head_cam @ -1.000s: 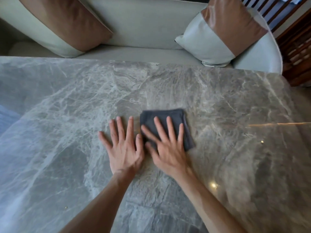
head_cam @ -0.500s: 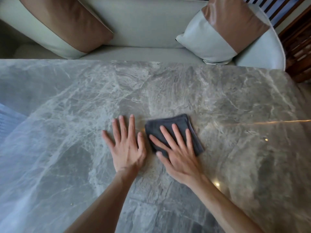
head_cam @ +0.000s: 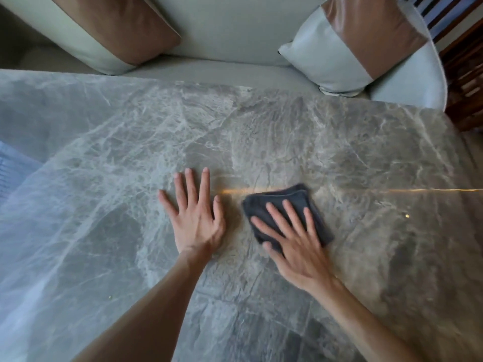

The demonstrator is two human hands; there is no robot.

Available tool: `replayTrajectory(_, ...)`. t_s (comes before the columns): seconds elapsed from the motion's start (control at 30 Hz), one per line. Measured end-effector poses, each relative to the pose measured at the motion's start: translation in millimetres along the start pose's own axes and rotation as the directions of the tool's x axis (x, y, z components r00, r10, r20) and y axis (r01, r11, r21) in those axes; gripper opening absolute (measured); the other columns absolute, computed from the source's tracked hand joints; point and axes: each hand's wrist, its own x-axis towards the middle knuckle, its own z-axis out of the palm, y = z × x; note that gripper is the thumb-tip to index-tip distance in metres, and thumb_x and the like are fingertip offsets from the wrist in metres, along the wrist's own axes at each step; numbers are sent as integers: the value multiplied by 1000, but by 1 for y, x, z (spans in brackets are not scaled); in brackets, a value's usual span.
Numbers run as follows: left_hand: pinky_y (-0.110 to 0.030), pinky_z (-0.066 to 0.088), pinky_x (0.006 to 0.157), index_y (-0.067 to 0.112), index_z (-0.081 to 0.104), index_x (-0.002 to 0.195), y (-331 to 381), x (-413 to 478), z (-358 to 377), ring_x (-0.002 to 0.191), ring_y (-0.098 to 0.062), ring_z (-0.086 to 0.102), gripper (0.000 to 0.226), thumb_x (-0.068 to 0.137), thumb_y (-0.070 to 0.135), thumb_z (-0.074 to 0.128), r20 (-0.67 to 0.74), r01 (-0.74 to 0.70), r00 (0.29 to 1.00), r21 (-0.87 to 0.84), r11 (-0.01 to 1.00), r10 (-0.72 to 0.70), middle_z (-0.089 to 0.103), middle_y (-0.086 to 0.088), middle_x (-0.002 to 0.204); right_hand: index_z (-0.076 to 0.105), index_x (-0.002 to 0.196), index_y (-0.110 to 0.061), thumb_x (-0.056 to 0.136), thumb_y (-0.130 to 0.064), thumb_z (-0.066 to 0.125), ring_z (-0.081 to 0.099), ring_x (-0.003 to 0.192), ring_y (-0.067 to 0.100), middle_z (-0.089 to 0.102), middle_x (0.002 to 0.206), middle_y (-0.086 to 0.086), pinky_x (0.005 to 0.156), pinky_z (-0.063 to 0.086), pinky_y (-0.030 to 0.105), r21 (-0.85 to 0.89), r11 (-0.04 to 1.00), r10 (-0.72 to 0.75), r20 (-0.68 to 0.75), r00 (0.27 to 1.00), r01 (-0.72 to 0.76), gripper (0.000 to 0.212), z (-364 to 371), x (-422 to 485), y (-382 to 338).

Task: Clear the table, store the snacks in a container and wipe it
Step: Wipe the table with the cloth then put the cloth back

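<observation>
A folded dark grey cloth [head_cam: 277, 202] lies on the grey marble table [head_cam: 261, 131], a little right of centre. My right hand [head_cam: 295, 244] presses flat on the cloth, fingers spread over it and thumb at its near edge, covering its near half. My left hand [head_cam: 196, 220] rests flat on the bare marble to the left of the cloth, fingers apart, holding nothing and not touching the cloth. No snacks or container are in view.
A pale sofa [head_cam: 222, 30] runs along the table's far edge with two brown-and-white cushions, one on the left [head_cam: 112, 30] and one on the right [head_cam: 360, 40]. Dark wooden furniture [head_cam: 465, 74] stands at the far right. A bluish fabric [head_cam: 13, 168] shows at the left edge.
My right hand has slid the cloth to the right, away from my left hand, and a gap has opened between them. My left hand has stayed in place.
</observation>
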Motion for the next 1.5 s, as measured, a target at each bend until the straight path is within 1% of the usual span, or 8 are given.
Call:
replayTrajectory(0.23, -66, 3, 117, 31, 4, 154, 0, 2, 5, 153, -28, 1, 64, 94, 47, 17, 12, -4, 1000, 61, 998, 4, 8, -8, 164, 1, 145, -59, 95, -59, 13, -8, 152, 19, -2, 164, -15, 119, -6, 59, 139, 918, 372, 24, 928, -372, 52, -26, 102, 58)
replayTrajectory(0.53, -56, -7, 121, 33, 5, 154, -3, -1, -6, 153, -12, -2, 65, 94, 50, 23, -20, 21, 999, -200, 980, -25, 12, 4, 164, 19, 147, -53, 94, -54, 34, 5, 153, 15, 14, 163, -14, 122, 6, 53, 94, 963, -244, -88, 966, 252, 55, -8, 67, -27)
replayTrajectory(0.83, -50, -9, 122, 28, 5, 155, 1, -25, -53, 153, -16, -1, 74, 89, 44, 32, 155, 250, 968, -651, 717, -197, 6, 6, 164, 52, 136, -42, 99, -41, 41, 18, 149, 3, 37, 153, -19, 123, 3, 35, 516, 786, -400, 3, 917, 341, 39, -2, -72, -51)
replayTrajectory(0.9, -50, -2, 123, 25, 7, 155, 10, -55, -79, 153, -18, 2, 73, 90, 42, 34, 217, 310, 950, -733, 605, -224, 6, 4, 164, 57, 135, -33, 99, -41, 45, 23, 146, 2, 40, 152, -14, 122, 7, 29, 739, 671, -316, 205, 926, 65, 39, -17, -82, -67)
replayTrajectory(1.0, -33, 7, 121, 17, 17, 155, 14, -103, -120, 152, -17, 13, 58, 101, 31, 35, 296, 379, 923, -813, 443, -248, 13, -1, 163, 55, 137, -12, 81, -48, 66, 49, 130, 15, 52, 145, 5, 114, 34, 33, 753, -63, -318, 608, 728, -656, 67, -50, -97, -88)
replayTrajectory(1.1, -37, 13, 120, 9, 25, 150, -5, -143, -157, 146, -26, 29, 48, 105, 23, 22, 400, 463, 885, -807, 366, -238, 26, -11, 159, 63, 126, -6, 79, -43, 67, 64, 115, 27, 65, 128, 15, 101, 48, 40, 560, -386, -363, 638, 679, -733, 60, -78, -107, -93)
replayTrajectory(1.3, -39, 45, 102, 23, 58, 128, -38, -196, -216, 118, -25, 61, 61, 94, 64, 28, 694, 707, 706, -684, 181, -140, 66, -8, 126, 61, 129, -5, 90, -44, 59, 56, 126, 34, 59, 136, 19, 109, 41, 49, 534, -496, -477, 492, 729, -685, 55, -151, -93, -104)
replayTrajectory(1.5, -37, 55, 90, 13, 71, 115, -37, -221, -252, 107, -25, 68, 47, 81, 45, 69, 592, 597, 799, -802, 22, -103, 69, -13, 120, 57, 133, -3, 94, -49, 49, 55, 128, 34, 57, 137, 20, 107, 43, 50, 598, -431, -581, 390, 715, -676, 61, -218, -69, -127)
